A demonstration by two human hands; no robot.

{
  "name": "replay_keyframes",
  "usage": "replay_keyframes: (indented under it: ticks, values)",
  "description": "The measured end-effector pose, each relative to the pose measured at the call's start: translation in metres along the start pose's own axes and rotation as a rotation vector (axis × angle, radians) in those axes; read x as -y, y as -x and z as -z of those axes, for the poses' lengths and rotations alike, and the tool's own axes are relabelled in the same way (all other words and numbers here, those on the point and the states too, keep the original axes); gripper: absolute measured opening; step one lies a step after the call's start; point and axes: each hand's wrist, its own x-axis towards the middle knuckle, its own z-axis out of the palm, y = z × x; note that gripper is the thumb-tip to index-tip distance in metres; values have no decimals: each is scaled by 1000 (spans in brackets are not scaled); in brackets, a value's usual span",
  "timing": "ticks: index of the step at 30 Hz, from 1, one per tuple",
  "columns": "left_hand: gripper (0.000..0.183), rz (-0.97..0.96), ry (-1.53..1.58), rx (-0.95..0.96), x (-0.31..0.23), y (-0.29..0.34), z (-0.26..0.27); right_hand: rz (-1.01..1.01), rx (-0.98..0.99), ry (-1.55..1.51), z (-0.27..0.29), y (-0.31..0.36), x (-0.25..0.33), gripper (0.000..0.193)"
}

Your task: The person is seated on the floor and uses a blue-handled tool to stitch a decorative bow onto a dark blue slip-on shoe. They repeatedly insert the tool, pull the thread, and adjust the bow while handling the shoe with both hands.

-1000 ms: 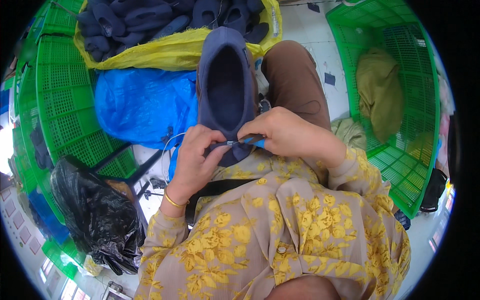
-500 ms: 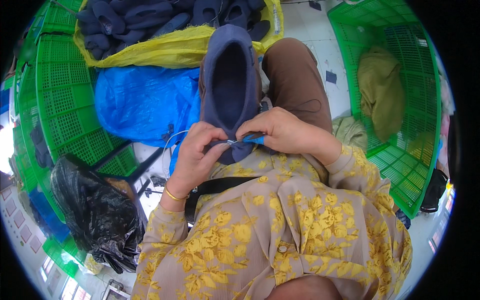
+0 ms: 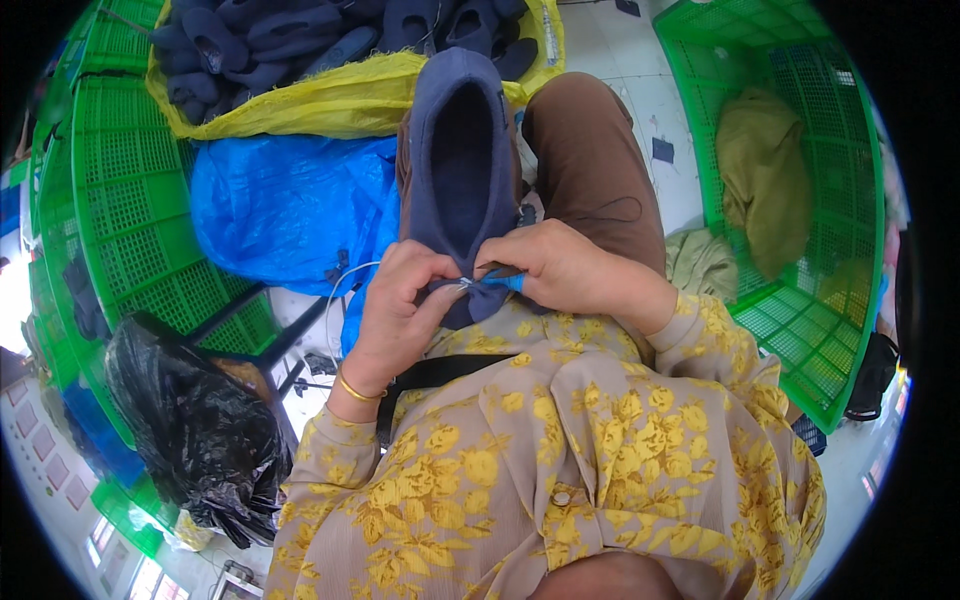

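A navy slipper (image 3: 451, 190) rests on my lap, its toe pointing away and its opening facing up. My left hand (image 3: 408, 295) is closed at the heel, thumb and forefinger pinching the fabric edge. Close by on the other side, my right hand (image 3: 560, 266) is closed round a small tool with a blue wrapped part (image 3: 503, 281); its kind is mostly hidden by the fingers. Between the fingertips shows a small pale, shiny bit, too small to name. From beside my left hand a thin white cord (image 3: 338, 285) curves down.
Ahead, a yellow sack (image 3: 300, 118) holds many navy slippers (image 3: 290, 35). Blue plastic sheeting (image 3: 290, 205) lies left of my knee. Green mesh crates stand at left (image 3: 135, 220) and right (image 3: 700, 130), the right one holding olive cloth (image 3: 765, 185). A black plastic bag (image 3: 190, 420) sits near left.
My right hand has shifted slightly left, and the fingertips of both hands are a little closer at the heel. The slipper stays in place.
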Motion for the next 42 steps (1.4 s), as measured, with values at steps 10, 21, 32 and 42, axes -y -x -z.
replay_keyframes:
  ticks: [10,21,32,42]
  values:
    - [16,-104,-111,-26,-3,-3,-7,-124,147,88,5,3,15,35]
    - [17,-83,-154,-9,-4,-5,-6,139,-78,421,-3,4,29,32]
    - [13,-147,-108,-60,2,-4,-11,482,-448,309,-25,1,37,30]
    - [16,-89,-94,-184,-14,9,-12,-149,-392,-192,3,25,33,10]
